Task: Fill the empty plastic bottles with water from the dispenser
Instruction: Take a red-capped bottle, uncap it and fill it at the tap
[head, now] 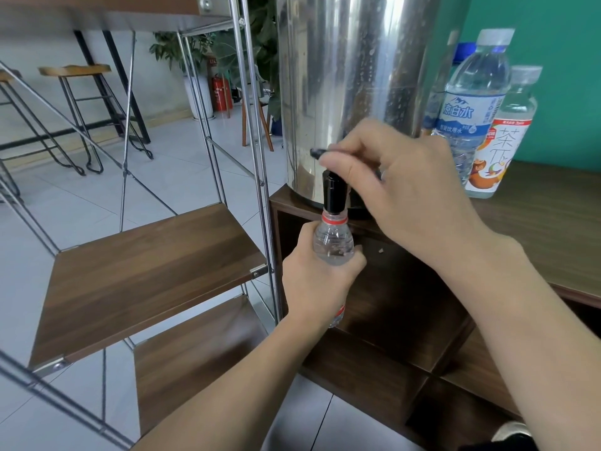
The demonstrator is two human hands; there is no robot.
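Left hand (317, 275) grips a clear plastic bottle (333, 244), mouth touching the black tap (335, 193) of the steel dispenser (351, 76) on the bench (553, 222). Right hand (400, 180) pinches the tap lever (320, 153). A tilted bottle would likely spill; late release, overflow.

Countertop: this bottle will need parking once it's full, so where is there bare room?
The countertop is bare right of the tea bottle, out to its front edge. Beside the dispenser it is crowded: capped bottles stand packed together. The wooden shelf on the left is bare too.
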